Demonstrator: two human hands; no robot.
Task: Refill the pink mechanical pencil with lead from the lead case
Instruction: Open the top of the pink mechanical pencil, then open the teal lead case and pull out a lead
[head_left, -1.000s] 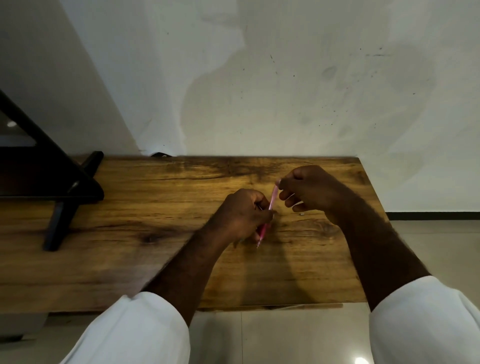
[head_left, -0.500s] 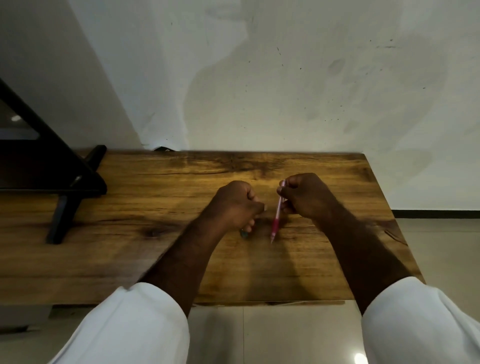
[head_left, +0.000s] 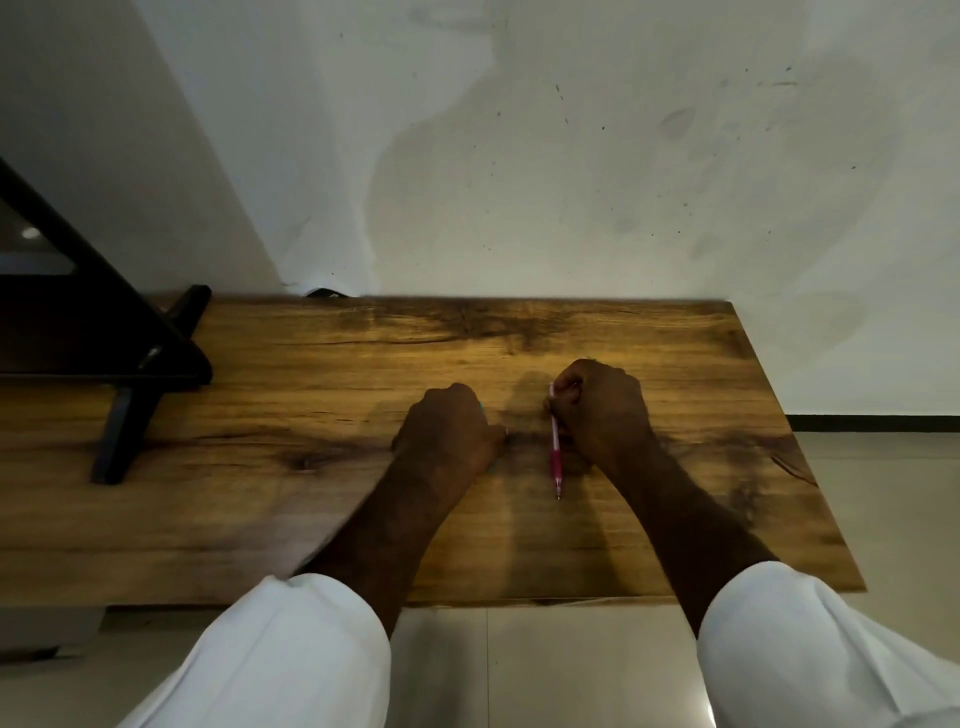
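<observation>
My right hand (head_left: 605, 415) rests on the wooden table (head_left: 291, 519) and grips the upper end of the pink mechanical pencil (head_left: 555, 453). The pencil lies along the table with its tip pointing toward me. About a hand's width to its left, my left hand (head_left: 445, 434) is curled into a fist on the table. Only a thin teal edge of the lead case (head_left: 482, 410) shows at its fingers; the rest of the case is hidden inside the fist.
A black stand (head_left: 124, 364) sits on the table's left part. A white wall rises directly behind the table. The table's right edge (head_left: 810, 467) and near edge drop to a tiled floor (head_left: 540, 670).
The pencil was held between both hands; now only my right hand holds it. Both hands have lowered onto the table and moved apart, and the pencil has tipped flatter.
</observation>
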